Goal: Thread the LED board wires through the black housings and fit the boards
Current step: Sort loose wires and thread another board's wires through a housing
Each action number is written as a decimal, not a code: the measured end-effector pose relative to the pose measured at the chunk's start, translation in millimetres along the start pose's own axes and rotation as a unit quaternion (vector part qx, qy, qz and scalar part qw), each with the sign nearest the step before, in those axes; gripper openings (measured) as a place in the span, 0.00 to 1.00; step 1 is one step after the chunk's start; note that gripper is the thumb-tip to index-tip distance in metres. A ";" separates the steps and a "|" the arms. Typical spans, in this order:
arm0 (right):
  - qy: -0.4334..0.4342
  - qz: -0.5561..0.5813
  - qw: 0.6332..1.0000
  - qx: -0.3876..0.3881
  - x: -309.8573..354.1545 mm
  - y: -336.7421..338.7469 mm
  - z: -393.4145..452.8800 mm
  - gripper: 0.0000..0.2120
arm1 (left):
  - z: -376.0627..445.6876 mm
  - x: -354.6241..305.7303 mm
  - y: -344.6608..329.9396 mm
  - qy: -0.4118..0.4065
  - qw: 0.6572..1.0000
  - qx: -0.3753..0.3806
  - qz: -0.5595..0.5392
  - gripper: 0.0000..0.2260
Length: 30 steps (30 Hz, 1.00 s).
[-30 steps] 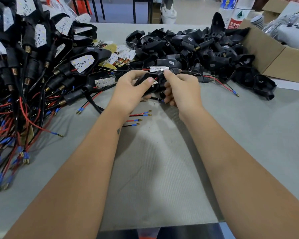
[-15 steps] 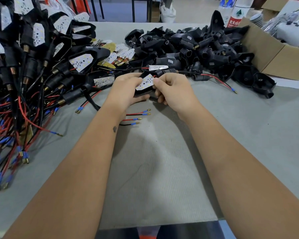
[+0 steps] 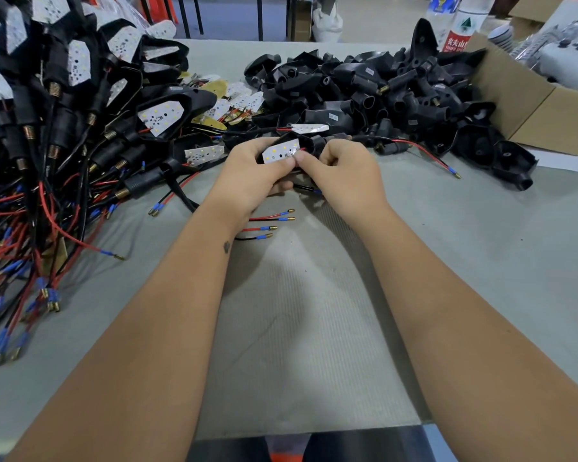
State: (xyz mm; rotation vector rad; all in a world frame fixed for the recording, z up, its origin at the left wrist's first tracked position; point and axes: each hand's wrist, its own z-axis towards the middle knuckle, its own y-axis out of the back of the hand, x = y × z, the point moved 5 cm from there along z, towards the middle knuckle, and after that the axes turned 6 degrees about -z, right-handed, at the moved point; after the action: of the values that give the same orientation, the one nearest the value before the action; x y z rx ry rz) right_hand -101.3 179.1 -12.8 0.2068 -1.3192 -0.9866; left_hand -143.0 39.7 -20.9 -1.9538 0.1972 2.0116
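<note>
A white LED board with yellow LEDs lies in a black housing held over the grey table. My left hand grips the housing from the left and below, thumb against the board's edge. My right hand grips the housing's right side, thumb and forefinger pinching at the board's right end where a red wire shows. A thin black wire hangs out beneath the hands. Most of the housing is hidden by my fingers.
A pile of finished housings with boards and red and black wires fills the left. Empty black housings are heaped at the back right, loose boards between. A cardboard box stands far right. Loose wire ends lie under my left wrist.
The board's white face has turned up into view and settled into the housing. Both hands have closed in around it and my thumbs have come together at the board's right end.
</note>
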 end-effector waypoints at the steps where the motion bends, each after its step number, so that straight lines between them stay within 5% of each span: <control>1: -0.015 0.023 1.000 -0.006 -0.5 0.7 0.3 0.21 | -0.1 -0.7 1.5 0.005 1.000 -0.014 -0.011 0.09; 4: -0.113 0.172 0.978 -0.020 -10.4 3.3 4.1 0.13 | -1.0 -2.8 3.7 0.037 0.996 -0.040 -0.066 0.09; 7: -0.224 0.381 0.897 -0.031 -22.6 6.4 4.4 0.09 | -2.1 -6.1 3.3 0.052 0.992 -0.030 -0.108 0.08; 12: -0.234 0.546 0.805 -0.014 -27.3 7.2 8.0 0.09 | -2.1 -7.0 6.4 0.066 0.991 -0.027 -0.113 0.08; 23: -0.211 0.548 0.801 -0.116 -33.3 15.5 7.4 0.09 | -1.4 -2.6 10.2 0.079 0.993 -0.047 -0.070 0.08; 30: -0.197 0.524 0.819 -0.126 -33.0 17.0 6.7 0.07 | 1.8 0.8 15.7 0.102 0.978 -0.085 -0.160 0.05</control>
State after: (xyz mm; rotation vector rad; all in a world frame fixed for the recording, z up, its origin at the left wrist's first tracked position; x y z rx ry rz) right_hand -96.5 215.0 -23.4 -0.9051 -1.3616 -0.2198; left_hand -149.8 25.7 -23.6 -2.1362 -0.2372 1.6707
